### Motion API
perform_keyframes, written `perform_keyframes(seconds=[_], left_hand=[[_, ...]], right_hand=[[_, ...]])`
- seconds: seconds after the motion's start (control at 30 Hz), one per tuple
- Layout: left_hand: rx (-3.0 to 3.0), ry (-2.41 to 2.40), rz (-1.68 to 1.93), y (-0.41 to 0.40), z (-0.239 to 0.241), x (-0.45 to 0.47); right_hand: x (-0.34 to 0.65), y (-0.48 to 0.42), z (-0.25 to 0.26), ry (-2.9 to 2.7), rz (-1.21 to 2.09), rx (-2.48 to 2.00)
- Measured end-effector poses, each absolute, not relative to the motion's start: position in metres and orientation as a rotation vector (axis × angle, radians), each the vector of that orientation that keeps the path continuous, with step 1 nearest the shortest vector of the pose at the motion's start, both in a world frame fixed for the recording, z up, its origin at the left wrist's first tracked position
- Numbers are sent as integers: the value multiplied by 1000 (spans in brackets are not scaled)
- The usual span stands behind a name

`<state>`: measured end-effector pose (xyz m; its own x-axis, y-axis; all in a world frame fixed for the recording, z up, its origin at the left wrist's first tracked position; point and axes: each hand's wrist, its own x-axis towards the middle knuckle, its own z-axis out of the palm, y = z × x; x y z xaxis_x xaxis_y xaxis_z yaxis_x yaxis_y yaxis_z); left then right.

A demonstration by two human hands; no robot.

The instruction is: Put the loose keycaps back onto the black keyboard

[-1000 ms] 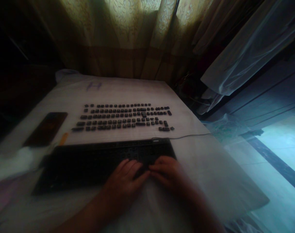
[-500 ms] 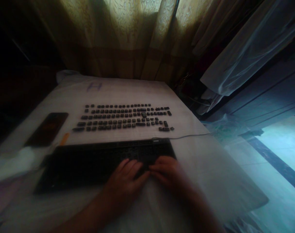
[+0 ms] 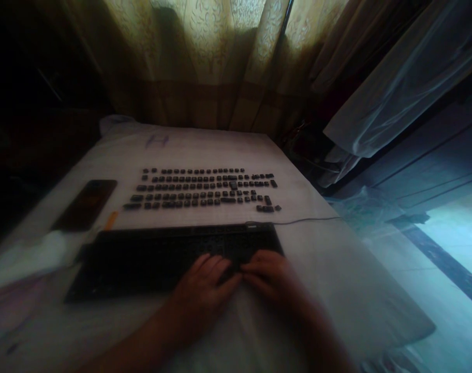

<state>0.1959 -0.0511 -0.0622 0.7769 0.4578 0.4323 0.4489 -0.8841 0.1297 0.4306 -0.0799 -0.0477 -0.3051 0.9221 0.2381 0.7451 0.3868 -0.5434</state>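
Note:
A black keyboard [image 3: 150, 261] lies across the table, too dark to make out its surface well. Over its lower right part rests my left hand [image 3: 205, 285], fingers lying forward and the thumb stretched towards my other hand. My right hand [image 3: 270, 272] is at the keyboard's lower right corner, its fingers closed in a pinch close to the left thumb tip. Whatever lies between those fingertips is hidden by blur and darkness. Beyond the keyboard, loose black keycaps [image 3: 195, 195] are laid out in several rows.
A dark phone [image 3: 86, 204] lies on the left, with a small orange object [image 3: 111, 220] beside the keyboard. White and pink cloth [image 3: 30, 269] is at the left edge. A thin cable [image 3: 306, 221] runs right over the white-covered table [image 3: 337, 274]. Curtains [image 3: 205, 62] hang behind.
The whole view has shifted slightly, so the table and keyboard appear a little further right. Both hands keep nearly the same place at the keyboard's right end.

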Motion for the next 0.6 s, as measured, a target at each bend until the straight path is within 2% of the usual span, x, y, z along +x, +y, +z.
perform_keyframes(seconds=[0.6], left_hand=[[2969, 763, 736, -52, -64, 194]], right_hand=[[428, -75, -43, -1926, 601, -1335]])
